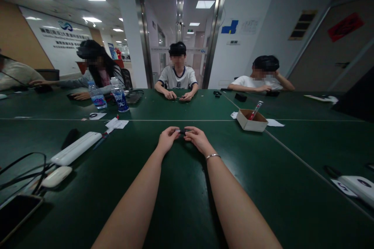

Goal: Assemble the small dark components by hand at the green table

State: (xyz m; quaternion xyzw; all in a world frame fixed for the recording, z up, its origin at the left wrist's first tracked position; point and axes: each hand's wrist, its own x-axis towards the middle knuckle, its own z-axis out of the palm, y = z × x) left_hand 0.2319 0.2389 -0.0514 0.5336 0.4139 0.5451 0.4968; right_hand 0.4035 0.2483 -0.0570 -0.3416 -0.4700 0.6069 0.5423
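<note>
Both my arms stretch forward over the dark green table (187, 202). A small, dark, narrow object (182, 131) spans the gap between my fingertips, a little above the tabletop or resting on it; I cannot tell which. My left hand (167, 140) pinches its left end, where something shiny shows. On its right end, the thumb and fingers of my right hand (200, 141) are closed. The fingers cover much of the object, and it is too small to name its kind. A metal bracelet (213, 156) circles my right wrist.
An open cardboard box (251, 124) with a red-and-clear tube stands ahead right. Two bottles (119, 97) stand ahead left. Left of me lie a long white device (77, 148), cables and a phone (19, 216). Several people sit around the table, including one opposite (178, 78).
</note>
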